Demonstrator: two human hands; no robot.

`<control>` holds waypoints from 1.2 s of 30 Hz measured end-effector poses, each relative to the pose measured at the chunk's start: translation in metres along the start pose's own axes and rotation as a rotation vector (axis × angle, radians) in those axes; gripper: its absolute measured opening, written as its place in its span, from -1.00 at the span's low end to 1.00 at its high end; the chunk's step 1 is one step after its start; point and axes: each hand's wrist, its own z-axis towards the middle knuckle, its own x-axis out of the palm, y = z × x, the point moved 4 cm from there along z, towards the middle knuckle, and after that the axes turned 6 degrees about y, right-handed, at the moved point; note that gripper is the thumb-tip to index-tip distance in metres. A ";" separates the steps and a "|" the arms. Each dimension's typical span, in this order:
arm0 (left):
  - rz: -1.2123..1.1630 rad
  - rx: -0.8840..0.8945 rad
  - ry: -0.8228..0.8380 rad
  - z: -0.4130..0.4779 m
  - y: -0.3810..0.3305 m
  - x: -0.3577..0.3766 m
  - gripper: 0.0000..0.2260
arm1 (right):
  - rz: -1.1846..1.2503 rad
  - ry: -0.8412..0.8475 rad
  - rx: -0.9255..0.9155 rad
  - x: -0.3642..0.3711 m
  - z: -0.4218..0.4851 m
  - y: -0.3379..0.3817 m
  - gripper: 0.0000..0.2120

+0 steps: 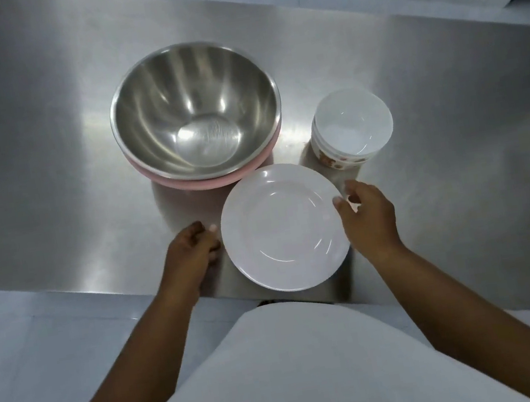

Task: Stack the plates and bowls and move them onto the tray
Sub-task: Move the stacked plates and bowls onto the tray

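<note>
Steel table [47, 163]. White plate [283, 227] near the front edge, whether lying or just lifted I cannot tell; stacked small white bowls [353, 127] just beyond to its right; steel mixing bowl [194, 108] nested on a pink bowl [206, 181] behind. No tray in view.

My left hand [192, 252] sits just beside the plate's left rim, fingers curled, holding nothing I can see. Right hand [366, 217] at the right rim, thumb touching the edge, fingers loose, not clamped.

Step, as I judge it: taking up the plate. Next move calls for both hands to get under the rim, lift level, then find the tray.
</note>
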 end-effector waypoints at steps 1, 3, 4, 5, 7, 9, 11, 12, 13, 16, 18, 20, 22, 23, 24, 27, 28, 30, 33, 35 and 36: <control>0.030 -0.015 0.024 -0.005 0.007 0.007 -0.56 | -0.002 0.029 0.055 0.001 -0.006 -0.012 -0.60; 0.084 -0.007 0.026 -0.012 0.013 0.016 -0.66 | 0.022 0.099 0.125 0.003 -0.016 -0.029 -0.58; 0.096 0.006 0.027 -0.016 0.013 0.020 -0.71 | 0.051 0.127 0.146 0.006 -0.020 -0.035 -0.60; 0.109 0.018 0.033 -0.017 0.012 0.021 -0.74 | 0.072 0.150 0.160 0.008 -0.023 -0.040 -0.63; 0.123 0.030 0.062 -0.018 0.009 0.022 -0.77 | 0.087 0.174 0.167 0.013 -0.026 -0.046 -0.73; 0.155 0.040 0.103 -0.018 0.003 0.023 -0.76 | 0.117 0.175 0.170 0.015 -0.028 -0.048 -0.79; 0.211 0.039 0.118 -0.017 -0.003 0.024 -0.76 | 0.146 0.163 0.172 0.014 -0.027 -0.050 -0.81; 0.229 0.037 0.119 -0.017 -0.004 0.025 -0.76 | 0.153 0.159 0.173 0.014 -0.026 -0.052 -0.82; 0.245 0.037 0.124 -0.017 -0.005 0.026 -0.77 | 0.158 0.155 0.177 0.012 -0.026 -0.055 -0.82; 0.281 0.041 0.157 -0.021 -0.006 0.040 -0.80 | 0.198 0.128 0.208 0.001 -0.029 -0.071 -0.81; 0.305 0.048 0.185 -0.027 -0.007 0.057 -0.81 | 0.224 0.100 0.233 -0.012 -0.035 -0.085 -0.81; 0.357 0.056 0.205 -0.030 -0.006 0.079 -0.81 | 0.257 0.056 0.254 -0.030 -0.040 -0.101 -0.83; 0.424 0.072 0.240 -0.033 -0.007 0.107 -0.80 | 0.278 0.004 0.273 -0.051 -0.046 -0.121 -0.84; 0.450 0.075 0.261 -0.034 -0.008 0.123 -0.79 | 0.285 -0.020 0.287 -0.063 -0.048 -0.133 -0.84; 0.473 0.078 0.281 -0.035 -0.009 0.142 -0.79 | 0.295 -0.045 0.305 -0.075 -0.050 -0.146 -0.84; 0.559 0.120 0.339 -0.042 -0.018 0.209 -0.77 | 0.351 -0.130 0.358 -0.116 -0.056 -0.186 -0.83; 0.587 0.142 0.362 -0.044 -0.021 0.233 -0.76 | 0.370 -0.160 0.365 -0.131 -0.057 -0.199 -0.84; 0.635 0.190 0.413 -0.049 -0.028 0.286 -0.76 | 0.407 -0.220 0.374 -0.165 -0.058 -0.227 -0.88; 0.715 0.276 0.484 -0.058 -0.038 0.372 -0.72 | 0.416 -0.304 0.374 -0.223 -0.056 -0.269 -0.89; 0.761 0.316 0.514 -0.065 -0.044 0.434 -0.71 | 0.401 -0.369 0.366 -0.265 -0.052 -0.300 -0.88; 0.792 0.333 0.526 -0.070 -0.047 0.465 -0.72 | 0.393 -0.397 0.364 -0.286 -0.050 -0.316 -0.88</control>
